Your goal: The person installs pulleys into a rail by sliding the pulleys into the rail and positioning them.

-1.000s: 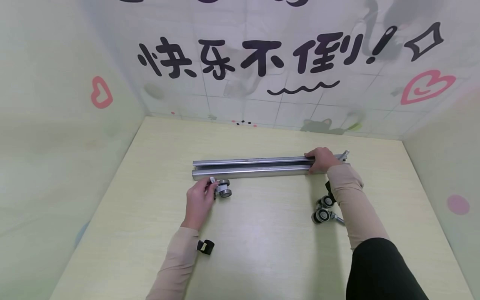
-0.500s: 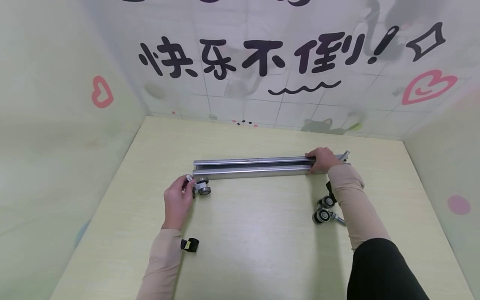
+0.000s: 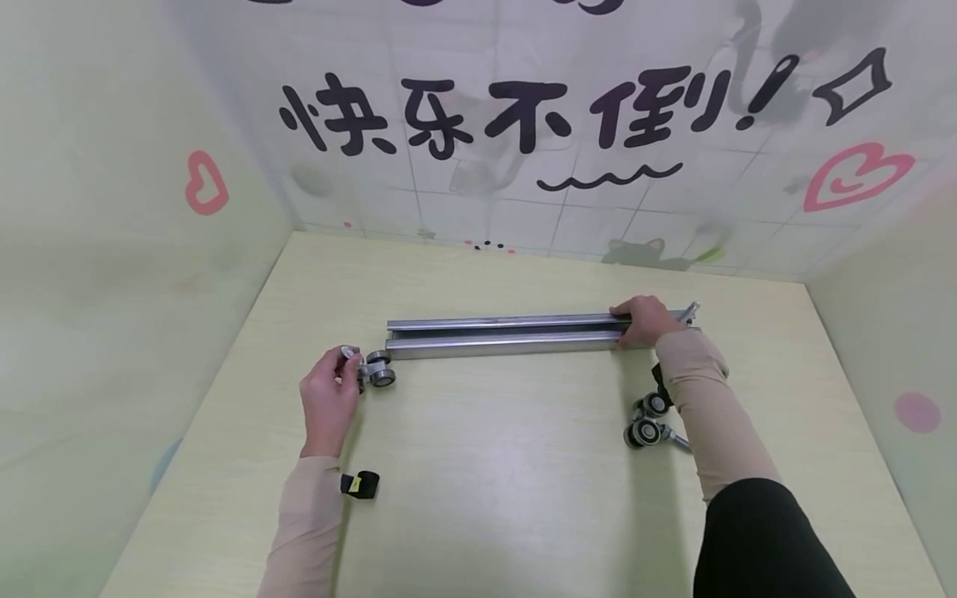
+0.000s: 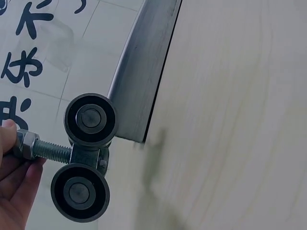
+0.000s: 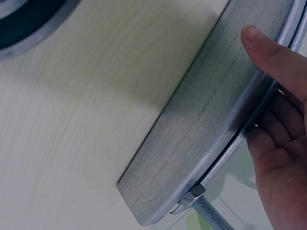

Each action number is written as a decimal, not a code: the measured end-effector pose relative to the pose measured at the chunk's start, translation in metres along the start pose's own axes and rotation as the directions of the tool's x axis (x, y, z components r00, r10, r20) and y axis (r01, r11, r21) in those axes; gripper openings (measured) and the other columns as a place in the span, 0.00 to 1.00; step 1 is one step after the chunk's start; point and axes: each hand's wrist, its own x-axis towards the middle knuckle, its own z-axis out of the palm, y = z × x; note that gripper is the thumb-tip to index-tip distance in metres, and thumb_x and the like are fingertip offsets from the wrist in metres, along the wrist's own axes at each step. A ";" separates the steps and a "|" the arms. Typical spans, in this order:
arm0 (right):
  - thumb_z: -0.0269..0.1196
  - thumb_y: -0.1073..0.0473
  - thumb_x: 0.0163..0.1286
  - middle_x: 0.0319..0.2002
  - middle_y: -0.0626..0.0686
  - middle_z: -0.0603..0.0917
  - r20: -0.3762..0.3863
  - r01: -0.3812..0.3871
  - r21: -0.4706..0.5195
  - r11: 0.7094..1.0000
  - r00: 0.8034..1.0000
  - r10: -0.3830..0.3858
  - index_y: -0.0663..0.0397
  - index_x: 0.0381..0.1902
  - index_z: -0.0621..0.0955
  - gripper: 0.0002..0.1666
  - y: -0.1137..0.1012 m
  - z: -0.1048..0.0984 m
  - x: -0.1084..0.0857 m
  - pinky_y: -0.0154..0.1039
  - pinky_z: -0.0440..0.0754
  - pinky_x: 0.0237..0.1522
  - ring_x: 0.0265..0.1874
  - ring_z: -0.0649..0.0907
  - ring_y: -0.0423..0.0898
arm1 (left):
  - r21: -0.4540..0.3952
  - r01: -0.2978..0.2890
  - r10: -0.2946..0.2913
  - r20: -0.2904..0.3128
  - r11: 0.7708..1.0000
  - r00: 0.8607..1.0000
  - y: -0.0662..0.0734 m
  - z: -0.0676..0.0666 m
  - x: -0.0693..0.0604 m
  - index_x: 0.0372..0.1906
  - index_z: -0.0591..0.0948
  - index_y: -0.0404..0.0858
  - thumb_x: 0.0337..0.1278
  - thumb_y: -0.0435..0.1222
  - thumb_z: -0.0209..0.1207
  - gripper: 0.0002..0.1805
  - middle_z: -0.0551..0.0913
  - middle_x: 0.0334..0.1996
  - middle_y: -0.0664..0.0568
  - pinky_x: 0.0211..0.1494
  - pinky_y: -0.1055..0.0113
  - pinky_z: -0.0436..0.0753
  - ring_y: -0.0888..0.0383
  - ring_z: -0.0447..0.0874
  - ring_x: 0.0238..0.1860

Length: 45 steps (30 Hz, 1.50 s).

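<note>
The left hand (image 3: 329, 400) pinches the threaded stem end of a grey metal roller trolley with dark round wheels (image 3: 380, 370) — just beside the left end of a long silver slotted steel rail (image 3: 501, 342) on the pale wood-grain worktop (image 3: 508, 465). The right hand (image 3: 646, 321) grips the rail near its right end, where a silver threaded bolt (image 5: 212, 213) juts out. A second roller trolley (image 3: 646, 422) lies nearer, beside the beige right sleeve (image 3: 714, 415).

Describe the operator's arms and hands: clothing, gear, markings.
Left hand and right hand: ungloved. Beige left sleeve, beige right sleeve; black upper sleeve on the right arm. Small black device with a yellow mark by the left wrist; black piece by the right, partly hidden. No cables visible.
</note>
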 end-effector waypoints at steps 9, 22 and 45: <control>0.72 0.66 0.42 0.56 0.68 0.72 0.001 0.007 0.008 1.000 1.000 -0.007 0.64 0.55 0.73 0.38 0.000 -0.001 -0.001 0.55 0.66 0.58 0.55 0.70 0.64 | 0.004 0.057 -0.057 -0.025 0.998 0.998 -0.013 -0.005 0.007 0.36 0.78 0.22 0.54 0.27 0.57 0.08 0.82 0.31 0.33 0.28 0.92 0.64 0.45 0.79 0.27; 0.72 0.65 0.42 0.56 0.68 0.72 0.004 0.000 0.002 1.000 1.000 0.000 0.64 0.55 0.73 0.38 -0.003 -0.002 -0.002 0.55 0.66 0.58 0.55 0.69 0.64 | 0.015 0.151 -0.151 -0.001 0.988 0.989 -0.027 -0.002 0.016 0.38 0.78 0.24 0.55 0.26 0.55 0.07 0.81 0.34 0.34 0.29 0.91 0.65 0.46 0.79 0.31; 0.72 0.65 0.42 0.54 0.68 0.73 -0.022 0.017 -0.008 1.000 1.000 -0.017 0.64 0.54 0.74 0.37 -0.001 -0.001 -0.002 0.54 0.68 0.57 0.54 0.71 0.64 | -0.001 0.220 -0.219 0.096 0.975 0.971 -0.030 0.018 0.038 0.43 0.75 0.22 0.58 0.26 0.52 0.10 0.79 0.40 0.32 0.45 0.58 0.81 0.41 0.80 0.43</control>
